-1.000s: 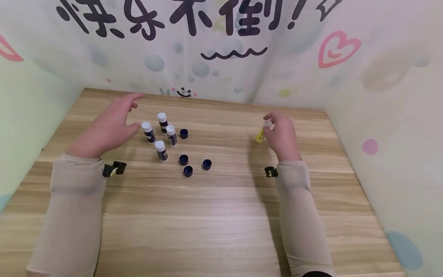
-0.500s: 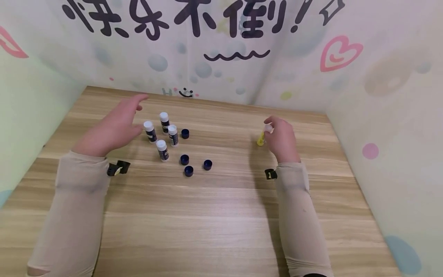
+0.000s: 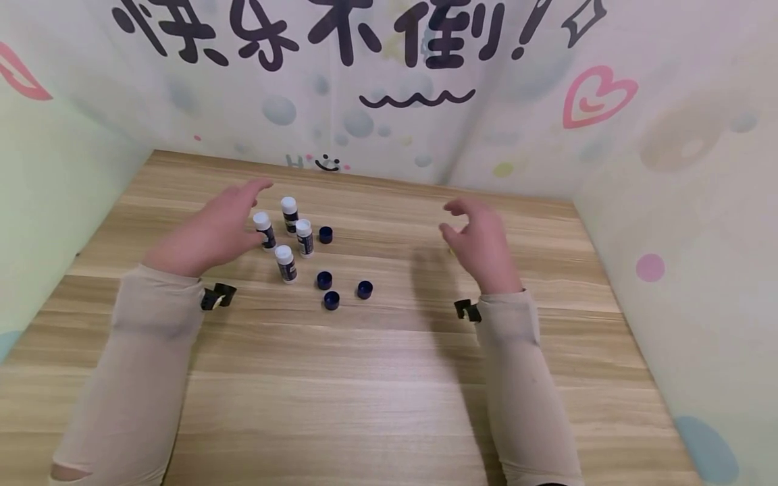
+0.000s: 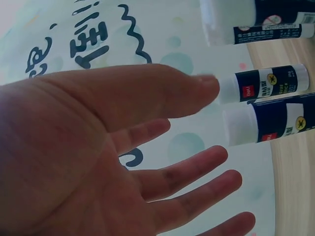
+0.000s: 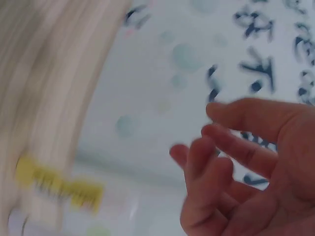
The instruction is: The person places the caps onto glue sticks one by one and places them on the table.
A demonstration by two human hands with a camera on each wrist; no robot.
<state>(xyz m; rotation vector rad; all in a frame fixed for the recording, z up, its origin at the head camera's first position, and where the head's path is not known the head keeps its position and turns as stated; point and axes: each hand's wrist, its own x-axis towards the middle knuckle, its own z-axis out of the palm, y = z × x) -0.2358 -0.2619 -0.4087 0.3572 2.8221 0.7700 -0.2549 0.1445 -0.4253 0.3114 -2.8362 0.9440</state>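
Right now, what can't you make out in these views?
Yellow tube: head, mostly behind the right hand; right wrist, lettering blurred.
Pale thing: right wrist, blurred and cut off by the bottom edge.
Top glue stick: left wrist, cut off by the top and right edges.
Leftmost glue stick: head, partly covered by the left hand's thumb; contact unclear.

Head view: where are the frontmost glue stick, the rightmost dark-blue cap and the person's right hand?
Frontmost glue stick (image 3: 287, 268): head view, on its dark label.
Rightmost dark-blue cap (image 3: 365, 291): head view, on its side wall.
Right hand (image 3: 482, 246): head view, on its back.
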